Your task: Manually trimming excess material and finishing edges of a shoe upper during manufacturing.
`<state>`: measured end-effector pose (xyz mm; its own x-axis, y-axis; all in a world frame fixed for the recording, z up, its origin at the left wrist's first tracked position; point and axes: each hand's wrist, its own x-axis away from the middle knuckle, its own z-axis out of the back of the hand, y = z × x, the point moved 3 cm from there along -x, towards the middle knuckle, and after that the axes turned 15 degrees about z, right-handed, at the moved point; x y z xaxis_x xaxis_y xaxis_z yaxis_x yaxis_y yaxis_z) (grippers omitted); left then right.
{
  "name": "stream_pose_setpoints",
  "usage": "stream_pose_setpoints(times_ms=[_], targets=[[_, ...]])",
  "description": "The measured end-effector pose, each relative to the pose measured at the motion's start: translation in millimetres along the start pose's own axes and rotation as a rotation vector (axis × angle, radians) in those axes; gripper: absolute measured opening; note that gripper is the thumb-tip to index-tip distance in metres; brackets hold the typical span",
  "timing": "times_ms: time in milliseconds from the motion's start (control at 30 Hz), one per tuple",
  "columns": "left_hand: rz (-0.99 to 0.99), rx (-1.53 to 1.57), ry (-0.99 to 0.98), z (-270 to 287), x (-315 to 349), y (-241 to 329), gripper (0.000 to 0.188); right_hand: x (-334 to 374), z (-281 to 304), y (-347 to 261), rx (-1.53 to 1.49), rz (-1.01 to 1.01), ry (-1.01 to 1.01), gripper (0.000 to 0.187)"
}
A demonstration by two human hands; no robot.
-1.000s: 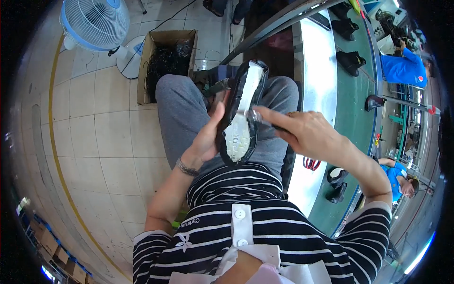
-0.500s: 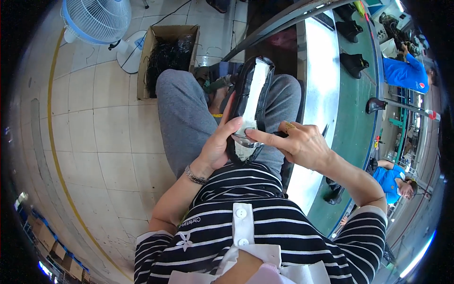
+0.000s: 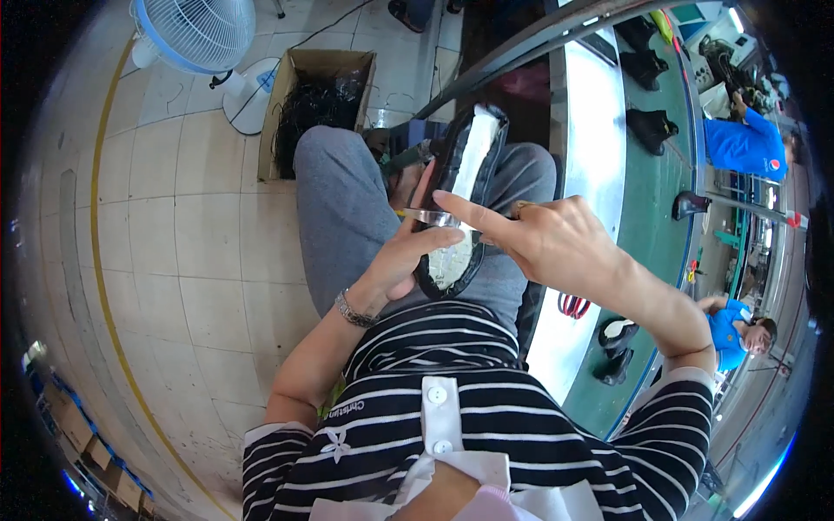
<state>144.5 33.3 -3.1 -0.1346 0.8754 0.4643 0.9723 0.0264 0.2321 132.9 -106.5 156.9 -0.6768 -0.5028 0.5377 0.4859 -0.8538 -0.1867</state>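
A black shoe [image 3: 473, 174] is held over my lap with its whitish underside [image 3: 450, 260] up. My left hand [image 3: 395, 265] grips it from the left, the thumb lying across the underside. A shiny silver strip [image 3: 426, 217] crosses the shoe's left edge, just above that thumb. From the right, my right hand [image 3: 552, 239] reaches over the shoe. Its index finger is stretched out, with the tip at the strip's upper edge, and the other fingers are curled. Whether those curled fingers hold anything is hidden.
At my right runs a bright metal ledge [image 3: 591, 156] with red-handled scissors [image 3: 573, 306]. Beyond it, a green belt [image 3: 647, 187] carries several black boots [image 3: 651, 130]. A carton of black scraps [image 3: 321, 104] and a fan [image 3: 195, 35] stand at far left. Two people in blue [image 3: 749, 143] are beyond the belt.
My right index finger has moved up and left to the shoe's left edge. The silver strip now shows there. The hand's shift uncovers the scissors.
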Motion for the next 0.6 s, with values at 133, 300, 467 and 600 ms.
stream_pose_setpoints(times_ms=[133, 300, 467, 600], targets=[[0.096, -0.03, 0.034, 10.1, 2.0, -11.0, 0.057, 5.2, -2.5, -11.1, -0.093, 0.128, 0.385, 0.073], [0.005, 0.009, -0.215, 14.8, 5.2, -10.5, 0.057, 3.7, -3.4, 0.8, -0.041, 0.048, 0.167, 0.072], [-0.111, 0.008, -0.048, -2.3, 8.0, -16.3, 0.065, -2.0, -18.7, 9.2, -0.19, -0.13, 0.131, 0.067], [-0.266, -0.138, 0.113, -0.9, 7.1, -18.1, 0.061, 2.1, -3.4, 0.8, -0.111, 0.046, 0.261, 0.066]])
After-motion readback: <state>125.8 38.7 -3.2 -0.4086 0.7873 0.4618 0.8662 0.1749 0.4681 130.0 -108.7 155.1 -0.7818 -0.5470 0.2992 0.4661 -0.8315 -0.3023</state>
